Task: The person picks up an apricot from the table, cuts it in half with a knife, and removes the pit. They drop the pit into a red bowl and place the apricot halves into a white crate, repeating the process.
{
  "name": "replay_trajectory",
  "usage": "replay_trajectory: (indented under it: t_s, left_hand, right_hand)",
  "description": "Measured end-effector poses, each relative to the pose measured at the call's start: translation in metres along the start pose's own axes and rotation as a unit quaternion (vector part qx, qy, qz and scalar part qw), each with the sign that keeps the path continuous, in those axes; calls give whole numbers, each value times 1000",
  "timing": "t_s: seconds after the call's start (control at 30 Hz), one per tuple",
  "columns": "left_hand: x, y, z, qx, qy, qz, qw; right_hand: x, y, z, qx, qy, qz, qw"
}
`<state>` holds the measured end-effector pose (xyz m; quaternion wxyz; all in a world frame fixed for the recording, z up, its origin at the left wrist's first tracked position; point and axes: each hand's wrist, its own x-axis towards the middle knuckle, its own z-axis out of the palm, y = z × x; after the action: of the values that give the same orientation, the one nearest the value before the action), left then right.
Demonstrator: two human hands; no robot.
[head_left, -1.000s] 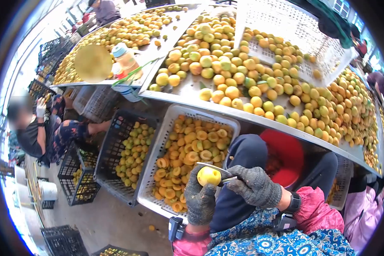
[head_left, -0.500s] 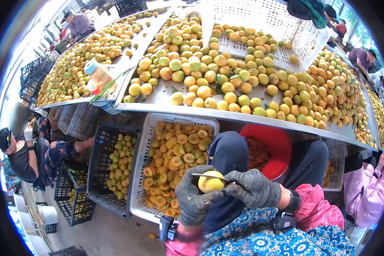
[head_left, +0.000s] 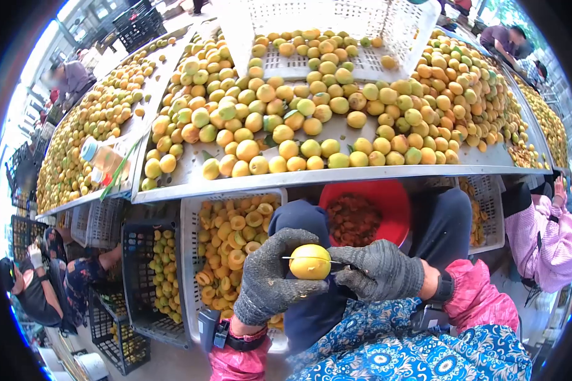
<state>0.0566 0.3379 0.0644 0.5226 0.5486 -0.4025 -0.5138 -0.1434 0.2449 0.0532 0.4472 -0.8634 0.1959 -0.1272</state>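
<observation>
In front of my lap, my left hand (head_left: pixel 265 279), in a dark grey knit glove, grips a yellow apricot (head_left: pixel 309 268) between thumb and fingers. A small knife (head_left: pixel 335 261) is held in my right hand (head_left: pixel 388 270), also gloved. Its thin blade lies level across the apricot's upper half, set into the flesh, and the tip sticks out on the left side. Just beyond my left hand stands a white crate (head_left: pixel 188 254) of halved apricots. Behind my right hand, between my knees, a red basin (head_left: pixel 397 213) holds reddish-brown bits.
A metal table (head_left: pixel 337 174) heaped with whole apricots runs across in front. On it sits a tipped white crate (head_left: pixel 235 38). A black crate (head_left: pixel 132 279) of apricots stands left, a bottle (head_left: pixel 108 155) lies near the table edge. Other people sit at both sides.
My view has shifted, so the table and crates appear further left. The apricot has turned in my left hand, whose fingers have spread wider, and the blade now sits across its middle.
</observation>
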Motion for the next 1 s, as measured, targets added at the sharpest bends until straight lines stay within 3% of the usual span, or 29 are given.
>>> replay_trajectory:
  t_s: [0.07,0.13,0.23,0.33,0.47,0.5,0.53,0.6,0.63,0.7,0.83,0.93,1.0]
  left_hand:
    - [8,-6,5,-13,-12,-8,1000]
    - [14,-10,8,104,-31,34,994]
    - [30,-14,11,167,-79,95,978]
    - [47,-5,20,255,-121,146,948]
    - [70,4,39,380,-105,223,892]
    - [74,13,44,400,-94,183,893]
    - [76,11,50,399,-102,186,892]
    - [74,2,62,152,-18,72,986]
    - [71,5,73,-28,-36,9,999]
    - [67,-6,80,-21,-52,-13,998]
    - [68,-10,105,-5,-25,-44,999]
    - [70,-24,123,-18,4,-48,999]
    - [72,-33,129,-18,25,-32,999]
  right_hand:
    - [-8,9,0,-13,26,-7,1000]
    - [-12,12,-7,-20,45,-11,999]
    - [-15,8,-28,-120,-53,25,991]
    - [-16,8,-39,-140,-70,72,985]
    - [-22,17,-43,-171,-17,79,982]
    - [-23,20,-45,-149,31,83,985]
    - [-25,24,-48,-129,79,87,985]
    - [-33,35,-51,-105,103,85,986]
    - [-37,40,-48,-93,134,74,984]
    - [-43,41,-50,-22,159,83,984]
    - [-53,57,-43,-49,191,64,978]
    - [-60,61,-47,-69,187,68,978]
    - [-65,63,-48,-54,126,115,984]
